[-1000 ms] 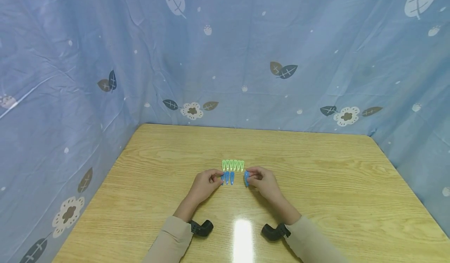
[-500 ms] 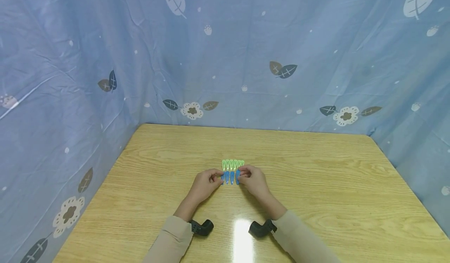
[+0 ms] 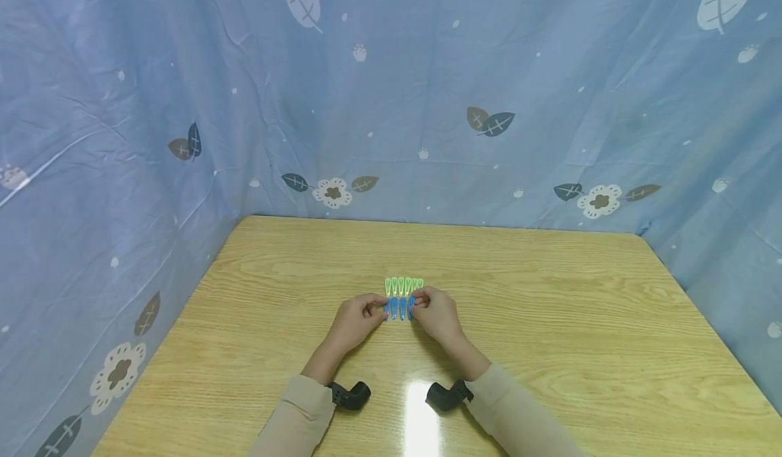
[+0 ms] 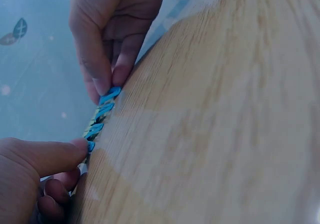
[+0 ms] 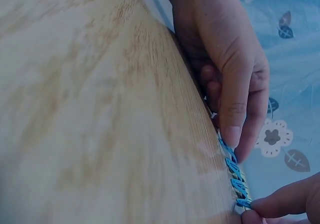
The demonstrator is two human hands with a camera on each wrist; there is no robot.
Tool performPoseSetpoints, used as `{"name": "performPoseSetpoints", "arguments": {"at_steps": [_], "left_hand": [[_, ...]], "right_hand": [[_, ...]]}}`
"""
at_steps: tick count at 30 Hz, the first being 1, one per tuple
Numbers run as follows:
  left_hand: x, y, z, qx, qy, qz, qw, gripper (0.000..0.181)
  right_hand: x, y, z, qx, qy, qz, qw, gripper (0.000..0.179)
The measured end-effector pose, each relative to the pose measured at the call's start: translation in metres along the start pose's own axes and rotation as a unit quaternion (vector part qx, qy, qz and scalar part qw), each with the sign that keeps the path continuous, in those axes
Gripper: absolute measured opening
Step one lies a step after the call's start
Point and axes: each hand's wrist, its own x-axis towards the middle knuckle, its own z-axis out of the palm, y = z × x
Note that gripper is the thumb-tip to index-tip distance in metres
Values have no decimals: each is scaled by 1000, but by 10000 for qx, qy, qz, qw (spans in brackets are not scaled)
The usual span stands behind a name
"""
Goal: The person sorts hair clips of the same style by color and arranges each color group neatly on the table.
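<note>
Several blue snap hair clips (image 3: 394,309) lie side by side in a short row on the wooden table (image 3: 550,321). Just behind them runs a row of light green hair clips (image 3: 400,286). At the row's left end my left hand (image 3: 354,322) pinches the outermost blue clip (image 4: 91,146) between thumb and fingers. My right hand (image 3: 438,316) pinches the blue hair clip at the right end (image 4: 110,95), close beside its neighbour. Its fingers partly cover that clip and overlap the rightmost green ones in the head view.
A blue patterned curtain (image 3: 391,104) hangs behind the table and along both its sides. Each wrist carries a black camera mount, the left mount (image 3: 351,396) and right mount (image 3: 449,396) both over the front of the table. Light glares off the tabletop between them.
My right hand has moved left with its blue hair clip, bringing it from apart to beside the other blue clips. The left hand has stayed at the row's left end.
</note>
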Motion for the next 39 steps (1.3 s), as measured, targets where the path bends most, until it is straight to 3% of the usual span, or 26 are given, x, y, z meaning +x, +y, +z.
{"name": "performPoseSetpoints", "arguments": {"at_steps": [20, 32, 39], "left_hand": [[-4, 0, -3, 22, 15, -4, 10000, 22], [-6, -3, -1, -22, 19, 41, 10000, 22], [-9, -4, 3, -105, -77, 29, 9999, 22]], "right_hand": [[-6, -4, -4, 174, -21, 2, 9998, 19], [-14, 7, -39, 487, -89, 133, 9987, 24], [-22, 15, -49, 685, -323, 248, 9968, 23]]}}
